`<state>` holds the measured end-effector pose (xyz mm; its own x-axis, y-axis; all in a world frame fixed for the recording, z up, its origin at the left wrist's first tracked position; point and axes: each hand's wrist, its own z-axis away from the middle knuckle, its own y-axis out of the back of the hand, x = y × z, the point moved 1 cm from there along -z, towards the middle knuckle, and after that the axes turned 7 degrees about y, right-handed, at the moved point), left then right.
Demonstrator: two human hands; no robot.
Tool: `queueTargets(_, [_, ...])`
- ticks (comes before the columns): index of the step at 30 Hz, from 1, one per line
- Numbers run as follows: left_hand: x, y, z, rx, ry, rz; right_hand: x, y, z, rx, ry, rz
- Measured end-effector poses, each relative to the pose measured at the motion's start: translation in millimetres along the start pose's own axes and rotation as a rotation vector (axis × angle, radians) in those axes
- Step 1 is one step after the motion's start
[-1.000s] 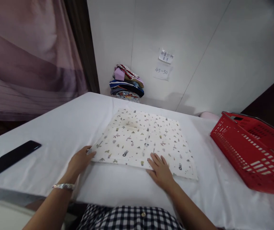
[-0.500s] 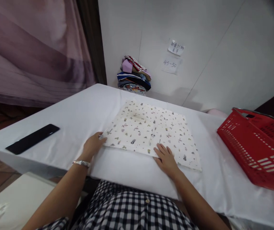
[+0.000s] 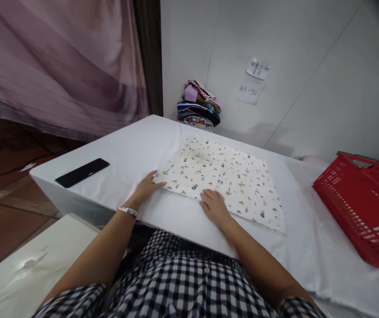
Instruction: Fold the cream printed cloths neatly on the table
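Observation:
A cream cloth (image 3: pixel 205 168) printed with small scattered motifs lies spread flat on the white-covered table (image 3: pixel 172 216). At its near left corner rests my left hand (image 3: pixel 145 187), thumb and fingers parted around the corner and touching the edge. My right hand (image 3: pixel 215 206) lies flat over the cloth's near edge, around the middle, with its fingertips on the print. Neither hand has lifted any fabric.
A black phone-like slab (image 3: pixel 83 172) lies at the table's left. To the right stands a red plastic basket (image 3: pixel 351 207). Folded fabrics (image 3: pixel 198 106) are piled by the wall at the back. A white surface (image 3: pixel 43 265) sits low at the left.
My right hand has slid left along the cloth's near edge, closer to my left hand. My left hand stays at the corner. The whole view has shifted slightly left.

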<state>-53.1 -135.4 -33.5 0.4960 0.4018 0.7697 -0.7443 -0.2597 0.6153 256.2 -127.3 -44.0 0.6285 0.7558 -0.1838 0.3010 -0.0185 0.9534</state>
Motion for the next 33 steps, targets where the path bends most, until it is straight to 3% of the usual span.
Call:
queueTargets(6, [-15, -7.2, 6, 0.007, -0.134, 0.147, -7, -7, -14, 0.089, 0.008, -0.009])
queueTargets(17, [-7, -20.8, 8, 0.229, -0.080, 0.460, -12, -11, -24, 0.116, 0.017, -0.043])
queueTargets(33, [0, -15.5, 11, 0.275, -0.016, 0.242, -7, -17, -24, 0.126, 0.019, -0.057])
